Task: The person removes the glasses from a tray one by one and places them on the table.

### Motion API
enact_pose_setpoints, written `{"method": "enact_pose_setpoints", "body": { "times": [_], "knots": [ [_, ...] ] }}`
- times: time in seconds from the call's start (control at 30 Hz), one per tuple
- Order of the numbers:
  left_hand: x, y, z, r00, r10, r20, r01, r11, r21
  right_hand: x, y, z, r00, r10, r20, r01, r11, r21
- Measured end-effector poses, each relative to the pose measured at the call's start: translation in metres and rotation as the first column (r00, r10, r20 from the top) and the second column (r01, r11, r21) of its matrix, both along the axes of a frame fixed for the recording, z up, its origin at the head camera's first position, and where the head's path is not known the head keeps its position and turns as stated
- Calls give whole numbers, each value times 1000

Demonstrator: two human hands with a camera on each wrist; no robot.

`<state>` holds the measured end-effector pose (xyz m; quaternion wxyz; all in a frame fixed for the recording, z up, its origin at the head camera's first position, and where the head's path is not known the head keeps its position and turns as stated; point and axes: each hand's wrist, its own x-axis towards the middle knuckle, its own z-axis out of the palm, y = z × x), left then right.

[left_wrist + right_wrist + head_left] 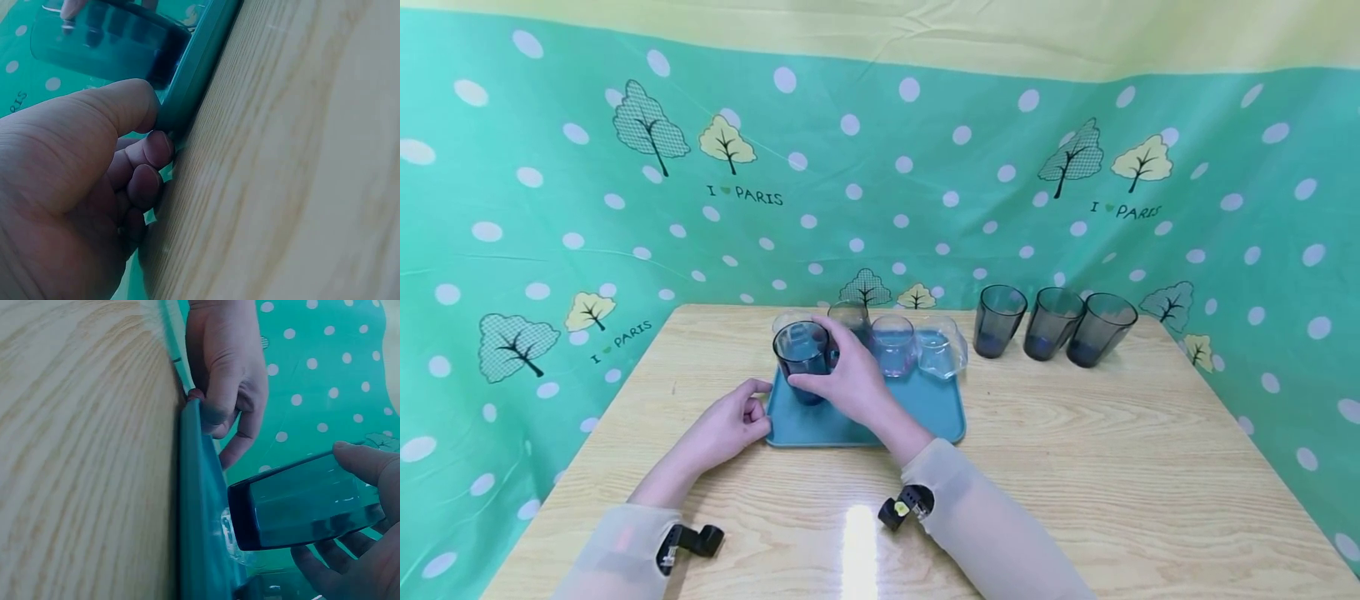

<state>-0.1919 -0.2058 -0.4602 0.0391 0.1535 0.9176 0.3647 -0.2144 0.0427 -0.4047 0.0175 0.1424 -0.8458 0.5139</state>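
My right hand point(857, 379) grips a dark tinted glass tumbler point(801, 357), thumb on the near side and fingers round the far side. The tumbler is nearly upright above the left part of a blue tray point(835, 427). In the right wrist view, its thick dark base point(242, 515) sits close over the tray surface. My left hand point(726, 425) pinches the tray's left edge near the front corner, thumb on the rim and other fingers curled in. Behind the held tumbler stand another dark tumbler point(850, 313) and a partly hidden clear glass point(784, 318).
Two clear glasses point(893, 348) point(942, 352) stand along the tray's back right. Three dark tumblers point(1000, 323) point(1051, 327) point(1099, 332) stand on the wooden table point(1075, 467) right of the tray. A green dotted cloth point(880, 192) hangs behind the table and at its sides.
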Motion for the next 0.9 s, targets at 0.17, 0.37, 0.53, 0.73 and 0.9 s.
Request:
{"method": "enact_pose_setpoints", "body": {
  "times": [0.17, 0.37, 0.53, 0.73, 0.9],
  "knots": [
    [0, -2, -2, 1000, 4, -4, -4, 1000, 1, 3, 4, 11, 1000, 10, -2, -10, 999, -36],
    [1, -1, 0, 1000, -6, -15, 6, 1000, 3, 12, 18, 27, 1000, 16, 4, -16, 997, -74],
    [0, 1, -1, 1000, -3, -3, 3, 1000, -1, 19, 36, 43, 999, 32, 15, -30, 994, -103],
    [-1, 2, 0, 1000, -15, 14, 15, 1000, 8, 23, 62, 60, 999, 29, 31, -24, 986, -165],
    [0, 0, 1, 1000, -5, 7, 5, 1000, 7, 27, 84, 71, 1000, 20, 10, -18, 984, -179]
  ]
}}
